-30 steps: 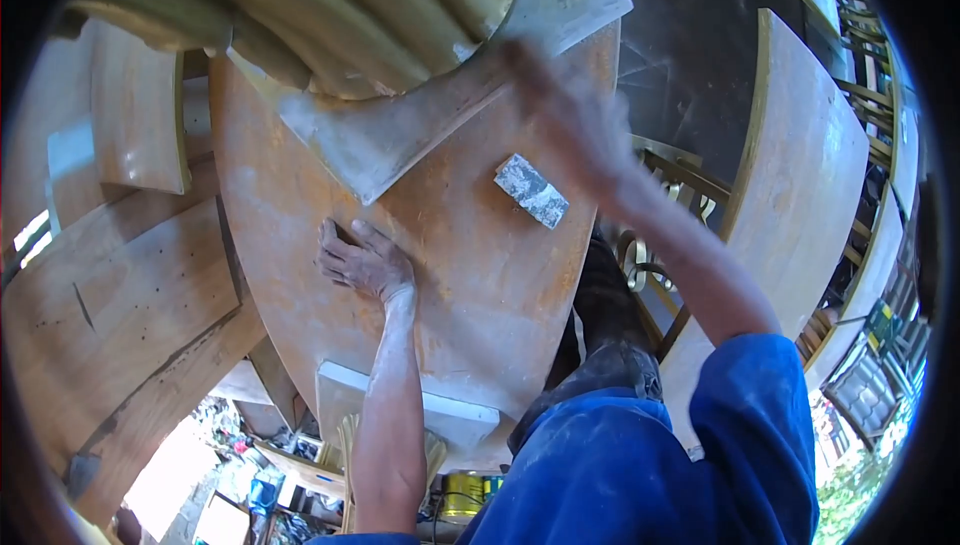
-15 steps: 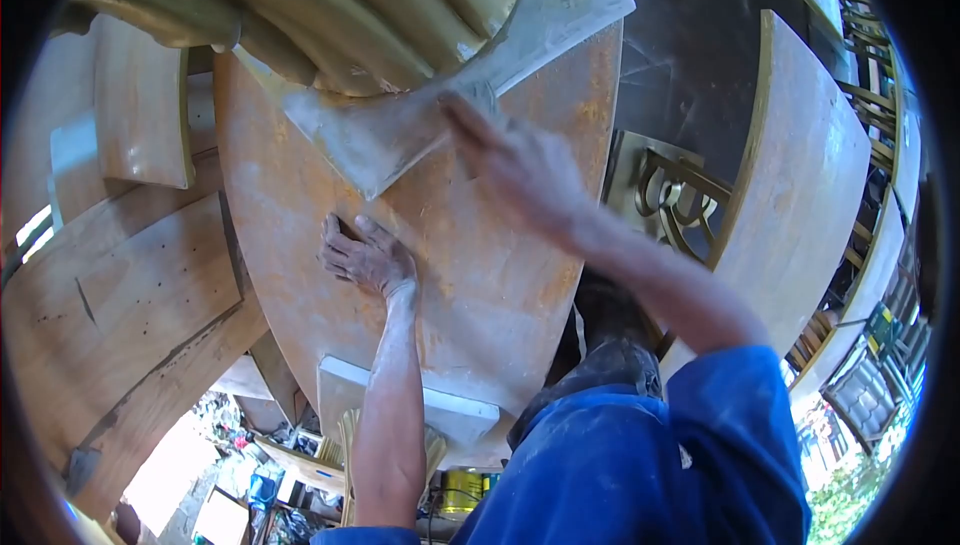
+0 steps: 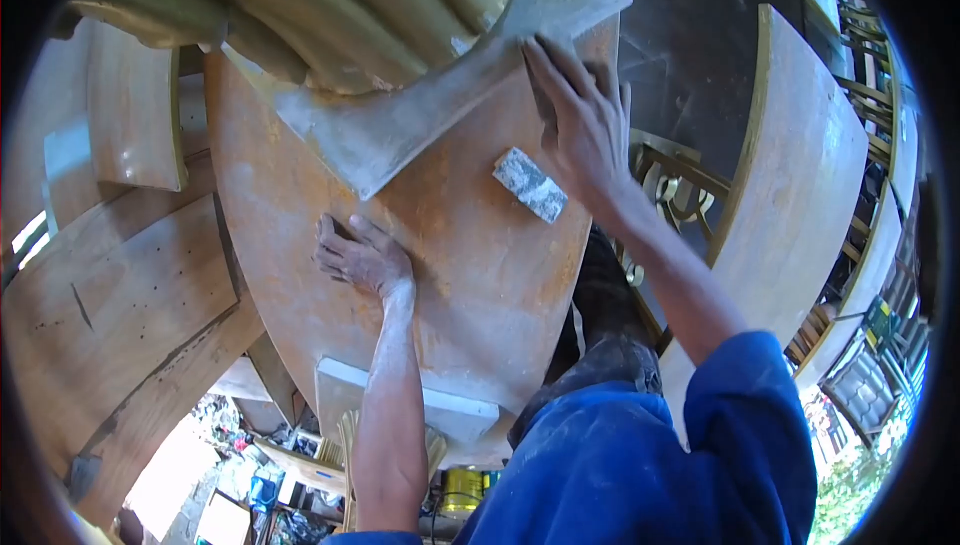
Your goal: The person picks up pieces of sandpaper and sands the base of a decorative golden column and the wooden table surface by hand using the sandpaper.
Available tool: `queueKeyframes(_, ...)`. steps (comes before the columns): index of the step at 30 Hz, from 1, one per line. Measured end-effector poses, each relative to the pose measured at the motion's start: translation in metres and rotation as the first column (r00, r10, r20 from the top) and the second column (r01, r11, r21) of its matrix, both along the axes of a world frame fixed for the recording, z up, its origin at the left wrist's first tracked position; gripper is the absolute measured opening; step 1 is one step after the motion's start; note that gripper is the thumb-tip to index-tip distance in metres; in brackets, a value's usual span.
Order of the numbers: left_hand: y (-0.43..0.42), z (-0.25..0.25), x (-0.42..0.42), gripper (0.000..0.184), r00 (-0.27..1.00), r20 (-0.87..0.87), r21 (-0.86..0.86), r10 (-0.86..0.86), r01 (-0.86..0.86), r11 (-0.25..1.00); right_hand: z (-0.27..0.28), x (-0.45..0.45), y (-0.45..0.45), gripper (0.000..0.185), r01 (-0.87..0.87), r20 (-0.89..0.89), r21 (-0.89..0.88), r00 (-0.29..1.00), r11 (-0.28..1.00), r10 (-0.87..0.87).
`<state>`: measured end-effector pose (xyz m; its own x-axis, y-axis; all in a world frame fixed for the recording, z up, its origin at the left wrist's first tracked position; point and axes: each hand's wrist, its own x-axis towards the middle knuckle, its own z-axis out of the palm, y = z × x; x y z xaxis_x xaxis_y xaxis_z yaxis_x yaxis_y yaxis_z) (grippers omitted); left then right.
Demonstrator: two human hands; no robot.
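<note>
The pale base plate (image 3: 350,145) lies on the orange-brown board (image 3: 480,285), ahead of me. One corner points toward me, another to the upper right; the visible edge between runs diagonally. It looks roughly square, so I cannot assign a long axis. The fluted gold column (image 3: 380,5) stands on it, hiding its rear.

My right hand (image 3: 585,115) is at that edge, fingers extended and slightly apart; I cannot tell whether they pinch anything underneath. My left hand (image 3: 365,255) rests on the board, thumb spread from the fingers.

A grey-white block (image 3: 530,185) lies slantwise beside my right wrist. Nearer me, my left forearm crosses a pale slab (image 3: 460,420). A curved panel (image 3: 800,175) stands right of the board.
</note>
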<state>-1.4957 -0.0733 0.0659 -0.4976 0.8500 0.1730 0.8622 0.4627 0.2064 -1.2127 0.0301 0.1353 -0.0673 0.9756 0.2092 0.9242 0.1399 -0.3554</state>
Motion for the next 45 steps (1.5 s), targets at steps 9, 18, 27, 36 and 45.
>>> queueKeyframes(9,0.002,0.001,0.0,0.046,1.0,-0.02,0.018,-0.005,0.005,1.0,-0.023,-0.028,-0.009,0.056,0.021,0.104,0.115,0.994,0.993,-0.033)
queueKeyframes(18,0.001,-0.003,-0.001,0.046,1.0,-0.024,0.004,0.002,-0.002,1.0,-0.012,-0.019,-0.007,0.058,0.041,-0.114,0.153,0.993,0.987,-0.023)
queueKeyframes(27,0.001,-0.002,0.0,0.047,1.0,0.002,0.017,0.012,-0.012,1.0,0.02,-0.047,-0.002,0.058,0.105,-0.117,0.142,0.989,0.984,-0.089)
queueKeyframes(36,0.01,-0.005,0.002,0.047,1.0,-0.003,0.017,0.021,-0.021,1.0,-0.002,-0.049,0.008,0.051,0.037,-0.005,0.108,0.999,0.993,-0.037)
queueKeyframes(45,0.017,-0.009,0.003,0.047,1.0,0.01,0.045,0.028,-0.029,0.999,0.012,-0.046,0.009,0.059,0.092,-0.116,0.02,0.989,0.996,-0.089)
